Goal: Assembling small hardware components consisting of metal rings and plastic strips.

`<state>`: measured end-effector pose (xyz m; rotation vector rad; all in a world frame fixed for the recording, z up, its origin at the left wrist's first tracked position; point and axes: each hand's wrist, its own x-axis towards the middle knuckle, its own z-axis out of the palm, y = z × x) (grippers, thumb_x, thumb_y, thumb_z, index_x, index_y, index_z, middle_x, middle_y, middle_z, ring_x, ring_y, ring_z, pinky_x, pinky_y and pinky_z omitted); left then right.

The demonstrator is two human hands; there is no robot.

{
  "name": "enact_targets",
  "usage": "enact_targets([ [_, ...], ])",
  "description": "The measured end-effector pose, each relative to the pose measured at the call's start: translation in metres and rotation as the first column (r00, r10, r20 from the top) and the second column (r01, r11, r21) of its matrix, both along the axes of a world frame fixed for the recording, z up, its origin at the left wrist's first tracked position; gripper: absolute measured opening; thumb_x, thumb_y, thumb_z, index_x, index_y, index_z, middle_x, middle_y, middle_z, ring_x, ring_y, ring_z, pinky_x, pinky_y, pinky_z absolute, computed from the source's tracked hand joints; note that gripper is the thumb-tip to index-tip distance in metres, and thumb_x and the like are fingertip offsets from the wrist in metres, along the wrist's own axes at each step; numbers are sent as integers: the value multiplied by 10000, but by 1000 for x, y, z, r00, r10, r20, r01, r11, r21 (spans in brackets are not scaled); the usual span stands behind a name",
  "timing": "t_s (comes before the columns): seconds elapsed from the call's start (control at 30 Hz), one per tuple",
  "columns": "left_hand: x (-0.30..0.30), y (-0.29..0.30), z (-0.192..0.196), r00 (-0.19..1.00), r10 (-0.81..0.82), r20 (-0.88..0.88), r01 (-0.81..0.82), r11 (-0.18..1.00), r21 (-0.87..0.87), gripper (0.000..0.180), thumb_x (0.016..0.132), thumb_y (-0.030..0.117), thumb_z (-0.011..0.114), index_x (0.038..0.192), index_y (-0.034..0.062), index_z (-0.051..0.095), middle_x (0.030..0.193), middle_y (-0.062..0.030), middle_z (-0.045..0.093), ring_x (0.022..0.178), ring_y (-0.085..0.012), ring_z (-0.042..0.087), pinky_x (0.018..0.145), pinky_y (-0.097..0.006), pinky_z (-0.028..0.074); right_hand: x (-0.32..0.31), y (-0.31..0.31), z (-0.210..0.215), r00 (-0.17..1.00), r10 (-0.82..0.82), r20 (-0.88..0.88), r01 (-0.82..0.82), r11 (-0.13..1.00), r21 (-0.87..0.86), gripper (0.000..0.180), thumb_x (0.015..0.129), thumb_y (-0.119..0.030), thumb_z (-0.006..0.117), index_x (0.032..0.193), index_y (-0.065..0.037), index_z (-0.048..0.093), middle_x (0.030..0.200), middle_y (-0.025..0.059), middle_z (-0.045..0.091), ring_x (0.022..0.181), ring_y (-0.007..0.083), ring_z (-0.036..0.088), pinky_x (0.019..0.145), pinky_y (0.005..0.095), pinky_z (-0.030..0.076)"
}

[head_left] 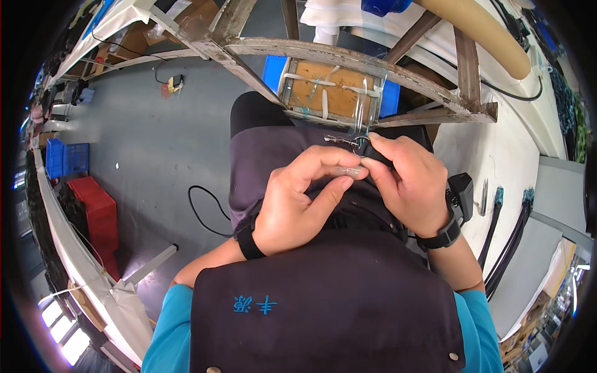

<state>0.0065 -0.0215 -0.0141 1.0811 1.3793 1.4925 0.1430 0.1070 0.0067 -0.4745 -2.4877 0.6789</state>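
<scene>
Basically, we've got both hands together over our dark apron (323, 273), approx. mid-scene. Our R hand (411, 180) pinches a short black strap (377, 155) btwn thumb & index; a metal ring (360, 147) sits at the strap's left end, w/ a silver metal clip (339, 142) just left of it. Our L hand (295, 202) is just left & slightly nearer, fingers curled, thumb close to the index, which has a shiny clear wrap (349, 171) at its tip; can't tell if these fingers grip anything.

To the right, a white worktop (457, 146) carries a metal tool (484, 198) plus long black straps (511, 242) w/ teal ends. On the far side: a worn metal frame (348, 53) & a brown panel (336, 93) w/ white strips. Far left on the grey floor (155, 137): a red bin (96, 211) nr. blue crates (65, 157).
</scene>
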Motion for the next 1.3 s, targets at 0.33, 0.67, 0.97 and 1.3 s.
enact_targets([
  [0.33, -15, 7, 10, 557, 196, -807, -15, 974, 226, 204, 655, 33, 767, 825, 91, 671, 815, -76, 634, 678, -206, 574, 636, -319, 457, -4, -1, -9, 996, -6, -87, 5, 1000, -12, 242, 737, -35, 706, 957, 3, 613, 723, 115, 582, 595, 275, 589, 517, 332, 474],
  [0.67, -21, 28, 6, 867, 163, -470, -98, 982, 160, 97, 747, 35, 729, 821, 64, 674, 980, -51, 500, 889, -154, 523, 739, -279, 466, 4, -1, -9, 983, 159, -93, -165, 985, -59, 256, 710, -58, 725, 932, -15, 604, 645, 81, 514, 541, 251, 532, 473, 330, 423],
  [0.97, -15, 29, -2, 902, -16, 431, 122, 968, -219, 199, 888, 35, 598, 1013, 49, 445, 866, -7, 579, 819, -64, 561, 731, -218, 449, 13, -3, -20, 983, 109, -144, -116, 992, -40, 285, 707, -61, 730, 961, -26, 607, 690, 93, 573, 574, 251, 566, 501, 326, 443],
  [1.3, -31, 44, 6, 864, -164, 476, 342, 885, -316, 143, 896, 147, 623, 979, 38, 584, 842, 5, 602, 769, -57, 546, 682, -214, 435, 19, 4, -12, 960, 255, -113, -251, 967, 42, 287, 696, -60, 738, 947, -34, 602, 676, 74, 553, 570, 238, 562, 493, 312, 441],
])
